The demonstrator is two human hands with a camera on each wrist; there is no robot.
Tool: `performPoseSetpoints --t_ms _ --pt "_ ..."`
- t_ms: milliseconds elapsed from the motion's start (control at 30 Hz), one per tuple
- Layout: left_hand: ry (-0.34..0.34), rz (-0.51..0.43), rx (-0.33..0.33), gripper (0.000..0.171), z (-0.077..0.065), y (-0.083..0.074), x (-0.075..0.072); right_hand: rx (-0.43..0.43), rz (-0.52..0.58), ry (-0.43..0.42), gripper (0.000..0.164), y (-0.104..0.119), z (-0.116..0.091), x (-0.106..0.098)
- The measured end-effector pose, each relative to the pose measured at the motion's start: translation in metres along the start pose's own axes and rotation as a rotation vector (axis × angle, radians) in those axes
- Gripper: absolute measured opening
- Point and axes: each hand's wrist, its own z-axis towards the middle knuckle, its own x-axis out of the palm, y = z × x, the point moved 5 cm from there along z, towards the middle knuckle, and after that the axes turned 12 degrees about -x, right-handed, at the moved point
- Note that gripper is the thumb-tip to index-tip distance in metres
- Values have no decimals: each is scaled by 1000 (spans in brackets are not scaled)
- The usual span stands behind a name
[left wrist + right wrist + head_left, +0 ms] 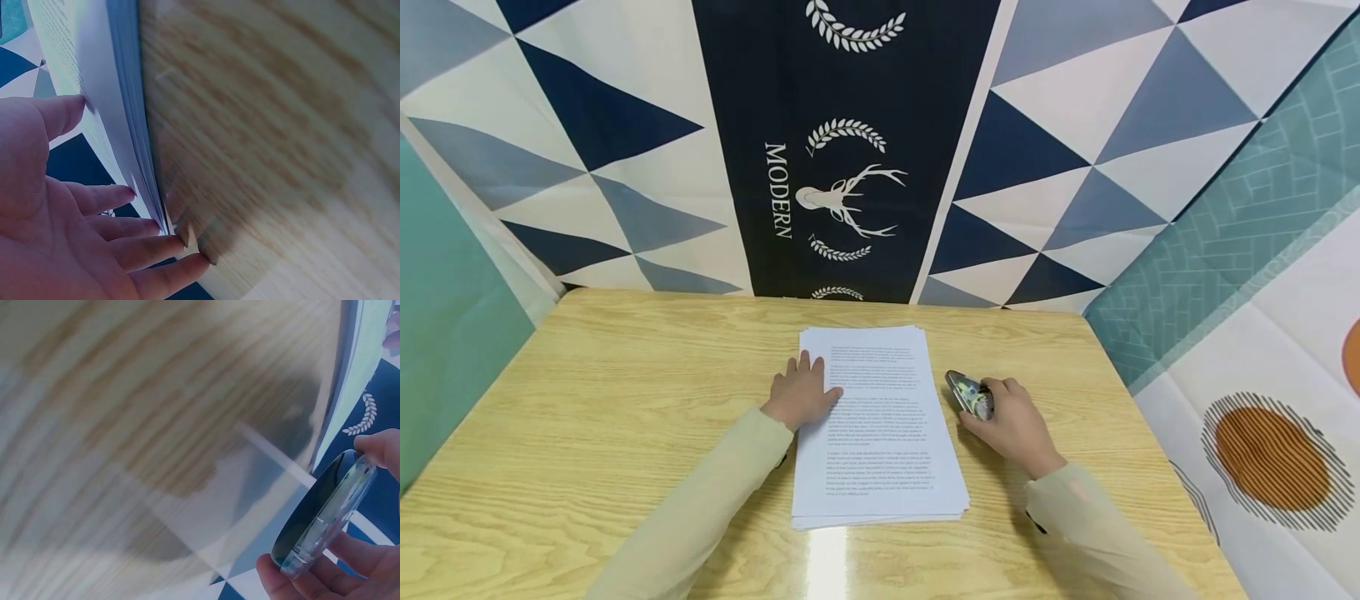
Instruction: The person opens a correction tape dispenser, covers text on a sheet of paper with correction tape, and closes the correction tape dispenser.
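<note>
A stack of printed paper [880,433] lies on the wooden table, its sheet edges slightly uneven. My left hand [803,393] rests at the stack's left edge, fingers extended and spread, thumb over the top sheet. In the left wrist view, the fingertips [128,194] reach along the side of the paper stack [125,94]. To the right of the stack, my right hand [1017,423] grips an oval object [970,395] with a clear shell and a dark, flat base. The right wrist view shows the oval object [325,512] tilted, held between thumb and fingers.
The pale wooden table [625,400] extends on both sides of the paper. Behind it hangs a patterned cloth [850,167] with triangles and a deer head. Another cloth [1262,433] with orange shapes borders the right edge, and a teal panel [460,317] the left.
</note>
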Motion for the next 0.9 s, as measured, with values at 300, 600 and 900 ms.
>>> performPoseSetpoints --t_ms 300,600,900 --pt "-2 -18 -3 72 -1 0 -1 -30 1 2 70 12 6 4" --pt "6 -36 -2 71 -1 1 0 -46 0 19 70 22 12 8" --pt "-5 -33 3 71 -2 1 -1 -71 6 6 68 34 17 7"
